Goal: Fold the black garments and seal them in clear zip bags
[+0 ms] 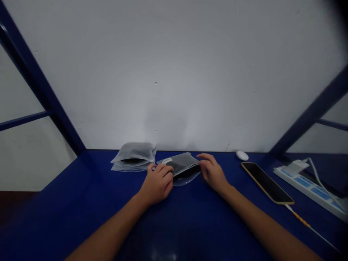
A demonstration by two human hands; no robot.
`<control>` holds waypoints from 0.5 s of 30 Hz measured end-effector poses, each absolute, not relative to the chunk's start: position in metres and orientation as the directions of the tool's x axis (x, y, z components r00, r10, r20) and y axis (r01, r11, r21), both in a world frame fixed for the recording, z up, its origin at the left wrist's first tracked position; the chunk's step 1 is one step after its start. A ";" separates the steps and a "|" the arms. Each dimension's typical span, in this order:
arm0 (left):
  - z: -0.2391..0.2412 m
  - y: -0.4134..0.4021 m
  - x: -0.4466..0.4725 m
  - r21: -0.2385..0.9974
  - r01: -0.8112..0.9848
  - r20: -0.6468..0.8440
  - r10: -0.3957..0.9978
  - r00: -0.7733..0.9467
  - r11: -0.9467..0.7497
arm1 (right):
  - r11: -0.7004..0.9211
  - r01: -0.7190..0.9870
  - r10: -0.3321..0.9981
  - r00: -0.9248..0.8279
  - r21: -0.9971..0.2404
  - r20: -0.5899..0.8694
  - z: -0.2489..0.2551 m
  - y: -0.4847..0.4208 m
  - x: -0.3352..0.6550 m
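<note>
Already, a flat, cloudy grey plastic bag point(185, 161) gapes on the shiny blue table point(190, 224), not yet closed, the left hand point(158, 182) curled to hold one side, the right hand point(213, 174) touching the other, pinching or not I can't tell, near a pile of cloudy white plastic bags point(136, 151).

The head camera looks forward and down from above, across the blue table point(190, 224). It squarely faces the nearby pale wall point(174, 69).
</note>
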State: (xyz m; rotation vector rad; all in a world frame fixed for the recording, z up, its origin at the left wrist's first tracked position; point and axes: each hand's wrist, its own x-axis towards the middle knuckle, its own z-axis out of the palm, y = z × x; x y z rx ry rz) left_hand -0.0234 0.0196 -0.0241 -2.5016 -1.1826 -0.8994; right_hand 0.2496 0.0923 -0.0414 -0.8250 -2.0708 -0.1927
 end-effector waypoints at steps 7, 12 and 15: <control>-0.015 -0.015 -0.001 0.217 0.657 0.744 0.558 0.367 -0.722 | 0.828 0.531 0.343 -0.734 0.181 0.586 -0.019 0.052 0.220; -0.019 -0.020 0.005 0.185 0.584 0.723 0.512 0.464 -0.790 | 0.796 0.531 0.356 -0.798 0.290 0.486 -0.019 0.055 0.215; -0.021 -0.018 0.004 0.175 0.506 0.691 0.471 0.548 -0.845 | 0.779 0.530 0.322 -0.797 0.335 0.512 -0.029 0.067 0.217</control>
